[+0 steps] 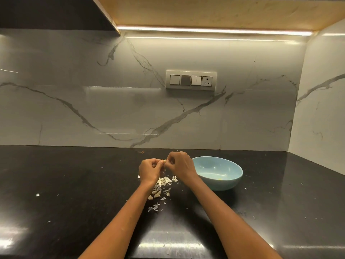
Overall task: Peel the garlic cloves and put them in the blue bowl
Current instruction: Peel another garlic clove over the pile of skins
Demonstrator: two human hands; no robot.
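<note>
Both hands are up over the black countertop (74, 184), and this looks like mid-peel. The left hand (149, 170) curls its fingers round a garlic clove (165, 161), and the right hand (180, 164) pinches at its exposed tip, fingertip to thumb. The clove is small and pale, mostly hidden; how much skin is left, I cannot tell.

Next move, I'd judge: strip the last skin, then swing right to the blue bowl (231, 181), just beside the right wrist. It is smooth, glossy and round; only a yellowish speck shows inside.

Below the hands lies a heap of papery white peels (165, 180), thin and flaky. Nearer the person sit a few plump cloves (156, 193), seemingly waiting their turn. The counter is polished dark stone, speckled with scraps.
</note>
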